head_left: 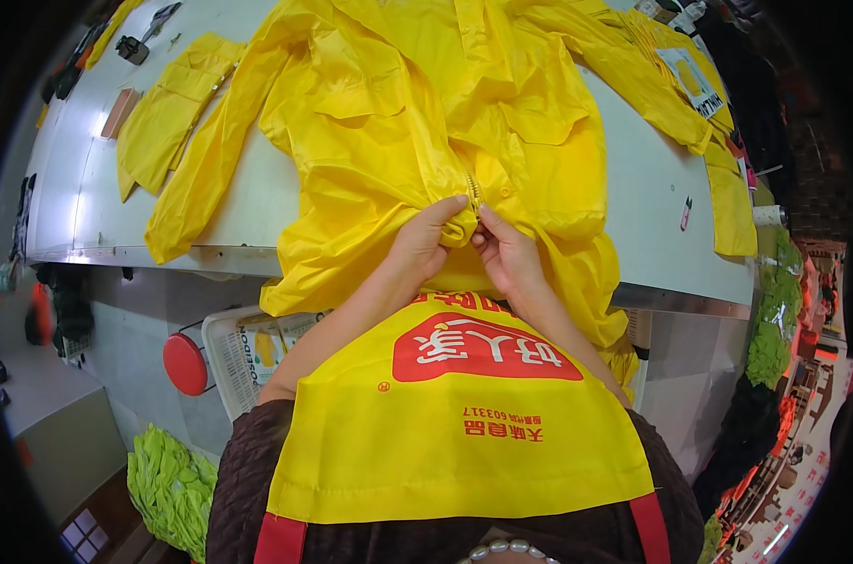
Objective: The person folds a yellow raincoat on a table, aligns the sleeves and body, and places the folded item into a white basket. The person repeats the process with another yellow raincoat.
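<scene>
A yellow rain jacket (370, 122) lies spread over the table, its lower hem hanging past the near edge. A metal-toothed zipper (473, 188) runs down its front to where my hands meet. My left hand (422, 242) is closed, thumb on top, on the fabric just left of the zipper's lower end. Close beside it, my right hand (509, 252) pinches the zipper's lower end and the front edge. The fingertips hide whatever small parts lie between them.
Folded yellow pieces (168, 122) lie on the white table (69, 211) at the left, near a small brown block (119, 113). More yellow garments (727, 188) are at the right, with small snips (686, 213). Below the table are a white basket (221, 352) and red stool (185, 365).
</scene>
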Tool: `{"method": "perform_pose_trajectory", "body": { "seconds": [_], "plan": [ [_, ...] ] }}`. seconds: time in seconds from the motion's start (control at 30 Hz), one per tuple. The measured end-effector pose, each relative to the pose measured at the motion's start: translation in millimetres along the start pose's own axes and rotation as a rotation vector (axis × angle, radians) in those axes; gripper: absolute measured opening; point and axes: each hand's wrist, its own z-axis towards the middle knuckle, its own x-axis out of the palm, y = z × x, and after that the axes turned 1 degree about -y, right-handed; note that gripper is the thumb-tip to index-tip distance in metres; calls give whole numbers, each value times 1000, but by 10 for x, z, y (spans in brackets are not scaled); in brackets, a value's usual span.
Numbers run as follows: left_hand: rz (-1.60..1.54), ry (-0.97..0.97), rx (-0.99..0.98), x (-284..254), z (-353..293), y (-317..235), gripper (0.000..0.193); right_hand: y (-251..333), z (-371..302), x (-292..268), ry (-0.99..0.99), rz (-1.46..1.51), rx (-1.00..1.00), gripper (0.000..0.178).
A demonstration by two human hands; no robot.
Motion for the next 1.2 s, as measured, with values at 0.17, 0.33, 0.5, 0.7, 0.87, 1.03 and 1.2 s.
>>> {"method": "perform_pose_trajectory", "body": {
  "seconds": [0.17, 0.33, 0.5, 0.7, 0.87, 1.03, 1.2],
  "plan": [
    [14, 1, 24, -41, 35, 81, 16, -34, 21, -14, -27, 14, -21, 9],
    [137, 71, -10, -153, 78, 152, 19, -49, 120, -43, -31, -36, -6, 8],
    [203, 68, -26, -203, 36, 153, 20, 5, 152, -162, 19, -76, 140, 12],
    [185, -30, -35, -258, 12, 76, 23, 206, -459, 145, 258, -1344, -383, 19],
    [171, -23, -64, -276, 29, 88, 27, 336, -215, 274, 262, -1850, -1292, 10],
    [261, -100, -109, -331, -27, 61, 29, 410, 57, 173, 477, -1983, -1218, 9],
    [349, -184, -300, 27, -418, -81, 35, 482, 508, 299, 476, -1893, -1376, 9]
  ]
}}
